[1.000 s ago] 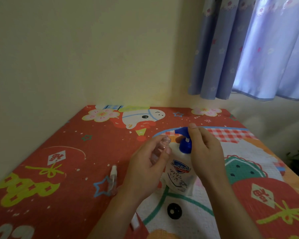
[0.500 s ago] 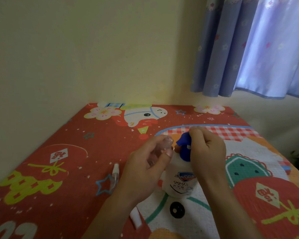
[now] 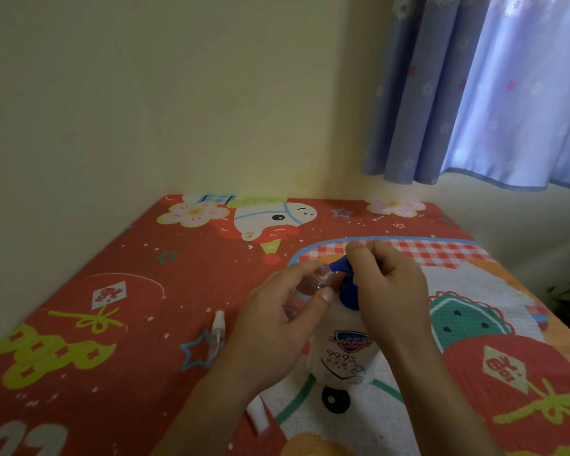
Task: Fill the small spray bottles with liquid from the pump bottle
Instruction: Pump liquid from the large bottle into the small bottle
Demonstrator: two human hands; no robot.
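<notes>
standing upright near the front edge of the table, a little right of its middle, the white pump bottle (image 3: pixel 343 353) carries a blue shield label and a blue pump head (image 3: pixel 344 278) with its spout pointing left. the right hand (image 3: pixel 389 284) sits on top of that pump head, fingers curled over it and the knuckles bent, so most of the blue part is hidden under the hand. the left hand (image 3: pixel 277 327) grips a small clear spray bottle (image 3: pixel 310 287), its thumb and fingers wrapped round the body; the bottle is tilted, open mouth up and to the right, right at the tip of the blue spout. whether the mouth and spout actually touch, i cannot tell. the liquid level inside the little bottle is not readable.

a second small spray bottle (image 3: pixel 218 337), clear with a white sprayer top, lies on its side on the tablecloth (image 3: pixel 112 274), left of the left wrist and well in from the left edge. a small white cap-like piece (image 3: pixel 256 415) lies near the front edge, just beside the left forearm. the tablecloth is red with cartoon prints and covers the whole table. a blue curtain (image 3: pixel 474 93) hangs beyond the far right corner.
</notes>
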